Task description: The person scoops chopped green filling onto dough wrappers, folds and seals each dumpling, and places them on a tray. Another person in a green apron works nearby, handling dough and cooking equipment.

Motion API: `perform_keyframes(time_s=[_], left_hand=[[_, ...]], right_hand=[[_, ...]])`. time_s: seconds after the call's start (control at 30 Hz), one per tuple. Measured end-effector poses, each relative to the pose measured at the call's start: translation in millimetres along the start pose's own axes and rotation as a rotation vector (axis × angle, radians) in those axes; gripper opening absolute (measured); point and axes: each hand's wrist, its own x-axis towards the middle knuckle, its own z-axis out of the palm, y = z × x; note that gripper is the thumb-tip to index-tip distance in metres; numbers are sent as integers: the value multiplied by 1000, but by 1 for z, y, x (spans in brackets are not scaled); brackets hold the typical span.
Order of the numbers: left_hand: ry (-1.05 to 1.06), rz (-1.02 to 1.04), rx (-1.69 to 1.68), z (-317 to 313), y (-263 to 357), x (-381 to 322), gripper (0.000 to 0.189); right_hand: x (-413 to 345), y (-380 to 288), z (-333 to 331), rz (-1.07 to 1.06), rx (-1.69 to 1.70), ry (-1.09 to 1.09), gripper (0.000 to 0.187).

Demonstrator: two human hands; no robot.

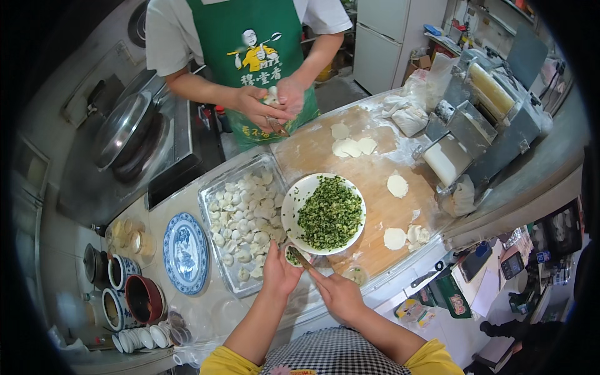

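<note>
On my left hand (281, 271) rests a round dough wrapper (307, 256) with chopped green filling on it. My right hand (338, 293) grips a flat wooden spreader (303, 262), whose tip presses into that filling. Just beyond both hands stands a white bowl (289, 213) of chopped green filling (330, 213). To its left a clear rectangular tray (211, 251) holds many folded dumplings (246, 206). A small clear cup (355, 275) sits right of my right hand. Flat wrappers (395, 238) lie on the floured wooden board (375, 197).
Across the counter a person in a green apron (248, 61) pinches a dumpling (272, 96) and holds a spreader (277, 126). A dough-rolling machine (473, 122) stands at the right. More wrappers (351, 147) lie at the board's far side. Left are a blue-and-white platter (186, 253) and jars (123, 272).
</note>
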Motion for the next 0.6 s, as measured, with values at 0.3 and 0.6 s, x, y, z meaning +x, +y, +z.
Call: perform_keyframes(time_s=[0.3,0.6], left_hand=[[-57,28,-167,-14,4,-20,58],[-129,17,-205,4,5,-21,60]], right_hand=[[-1,-14,-27,-30,63,-24,43],[-4,-28,-31,-5,38,-67,46]])
